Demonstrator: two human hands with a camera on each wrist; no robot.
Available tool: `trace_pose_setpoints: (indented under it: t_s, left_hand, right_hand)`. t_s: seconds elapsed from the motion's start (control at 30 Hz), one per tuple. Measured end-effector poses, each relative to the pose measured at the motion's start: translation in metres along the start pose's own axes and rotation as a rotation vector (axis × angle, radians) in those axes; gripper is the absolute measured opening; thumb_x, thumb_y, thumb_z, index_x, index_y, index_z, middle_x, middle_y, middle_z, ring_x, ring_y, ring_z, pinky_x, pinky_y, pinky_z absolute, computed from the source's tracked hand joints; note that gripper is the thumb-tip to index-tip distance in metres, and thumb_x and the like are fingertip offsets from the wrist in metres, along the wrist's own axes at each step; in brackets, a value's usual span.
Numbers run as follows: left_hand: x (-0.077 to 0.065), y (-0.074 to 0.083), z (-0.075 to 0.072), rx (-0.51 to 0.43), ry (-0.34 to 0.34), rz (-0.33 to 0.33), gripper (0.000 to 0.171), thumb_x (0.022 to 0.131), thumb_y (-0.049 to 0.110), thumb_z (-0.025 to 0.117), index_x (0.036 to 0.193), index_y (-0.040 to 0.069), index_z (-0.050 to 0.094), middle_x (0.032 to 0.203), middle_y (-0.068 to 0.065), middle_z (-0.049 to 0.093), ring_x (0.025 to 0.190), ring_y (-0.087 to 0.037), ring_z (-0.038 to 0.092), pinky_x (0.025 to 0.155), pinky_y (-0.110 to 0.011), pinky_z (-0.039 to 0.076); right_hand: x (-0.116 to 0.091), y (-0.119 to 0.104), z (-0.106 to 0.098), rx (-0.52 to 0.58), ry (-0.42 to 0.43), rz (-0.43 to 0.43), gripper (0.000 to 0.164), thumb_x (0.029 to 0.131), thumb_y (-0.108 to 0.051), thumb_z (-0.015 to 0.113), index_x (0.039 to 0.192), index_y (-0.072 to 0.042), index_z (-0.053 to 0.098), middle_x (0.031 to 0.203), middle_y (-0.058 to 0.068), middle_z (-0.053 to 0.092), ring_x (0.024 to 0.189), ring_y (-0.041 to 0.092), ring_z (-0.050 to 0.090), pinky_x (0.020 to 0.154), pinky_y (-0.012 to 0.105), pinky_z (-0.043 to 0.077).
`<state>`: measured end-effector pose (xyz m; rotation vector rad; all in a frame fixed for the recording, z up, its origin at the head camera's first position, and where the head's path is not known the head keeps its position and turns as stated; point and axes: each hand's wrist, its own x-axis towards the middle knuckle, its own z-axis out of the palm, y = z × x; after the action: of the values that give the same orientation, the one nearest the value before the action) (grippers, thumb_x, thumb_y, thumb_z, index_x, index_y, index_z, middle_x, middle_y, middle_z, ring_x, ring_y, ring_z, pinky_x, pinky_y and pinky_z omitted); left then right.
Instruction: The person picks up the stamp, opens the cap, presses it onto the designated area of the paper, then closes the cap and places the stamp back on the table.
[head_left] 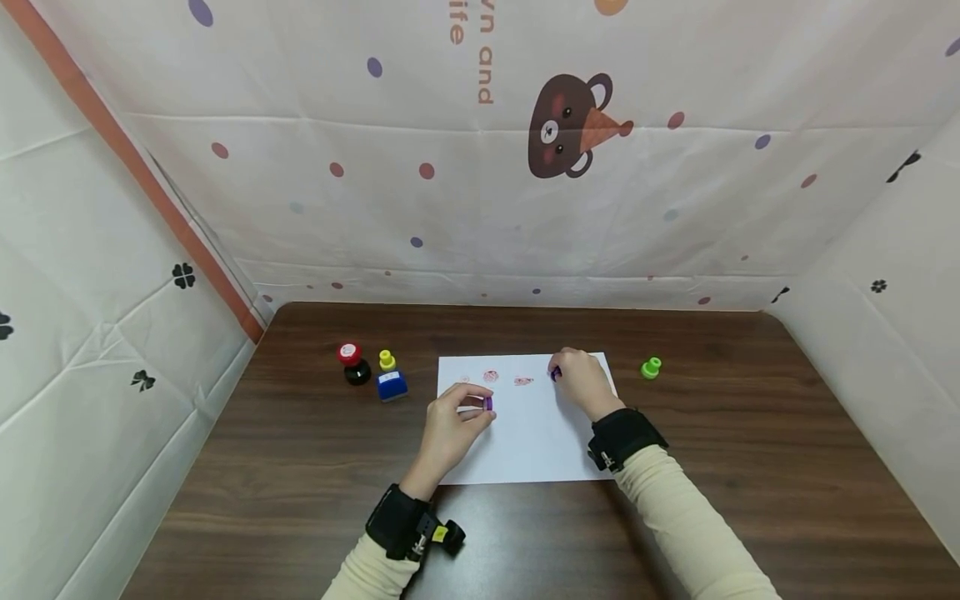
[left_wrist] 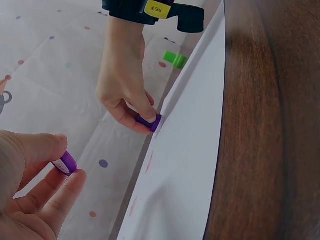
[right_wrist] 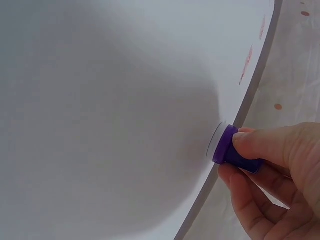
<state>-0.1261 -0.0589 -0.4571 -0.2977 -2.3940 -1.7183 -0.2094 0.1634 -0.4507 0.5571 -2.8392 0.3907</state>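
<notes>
My right hand [head_left: 583, 383] pinches a small purple stamp [right_wrist: 239, 152] between thumb and fingers at the far right part of a white paper sheet [head_left: 532, 446]. The stamp's pale face is turned to the paper; whether it touches is hard to tell. Over the left part of the sheet, my left hand [head_left: 448, 427] holds a small purple cap [left_wrist: 65, 163] between thumb and fingertips, apart from the paper. Reddish prints, one round [head_left: 491, 376] and one smeared [head_left: 522, 381], lie in a row along the far edge; a fainter mark shows beside the left hand.
Left of the paper stand a dark bottle with a red cap [head_left: 349, 354] and a blue container with a yellow top [head_left: 392, 385]. A green stamp-like piece [head_left: 650, 367] sits to the right. Patterned white cloth [head_left: 450, 208] rises behind the brown wooden table [head_left: 300, 483].
</notes>
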Motion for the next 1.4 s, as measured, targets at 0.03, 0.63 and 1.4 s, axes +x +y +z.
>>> trace_pose_setpoints:
  t_s: [0.03,0.63,1.4]
  left_hand:
    - [-0.0002,0.0001,0.0,-0.001,-0.002,-0.001,0.025,0.074,0.001,0.074,0.096,0.009,0.066,0.096,-0.005,0.063,0.088,-0.017,0.065,0.073,-0.025,0.056]
    - [-0.004,0.0016,-0.0007,-0.016,-0.006,-0.014,0.025,0.075,0.001,0.073,0.098,0.003,0.065,0.097,-0.006,0.063,0.088,-0.018,0.064,0.073,-0.022,0.055]
    - [-0.005,-0.001,-0.0019,0.003,0.027,-0.025,0.025,0.074,0.0,0.074,0.096,0.008,0.067,0.097,-0.005,0.063,0.088,-0.018,0.065,0.074,-0.027,0.056]
  right_hand:
    - [-0.0001,-0.0005,0.0,0.001,0.002,0.004,0.008,0.077,0.002,0.068,0.082,-0.002,0.071,0.082,0.011,0.066,0.078,0.026,0.066,0.068,0.037,0.056]
    - [-0.0019,-0.0034,0.0002,-0.001,0.008,0.038,0.007,0.078,0.002,0.067,0.081,-0.003,0.071,0.082,0.011,0.066,0.077,0.026,0.065,0.069,0.037,0.056]
    - [-0.006,0.0039,0.0067,0.076,0.061,0.039,0.007,0.076,0.002,0.069,0.08,-0.004,0.071,0.078,0.009,0.064,0.071,0.022,0.063,0.065,0.036,0.055]
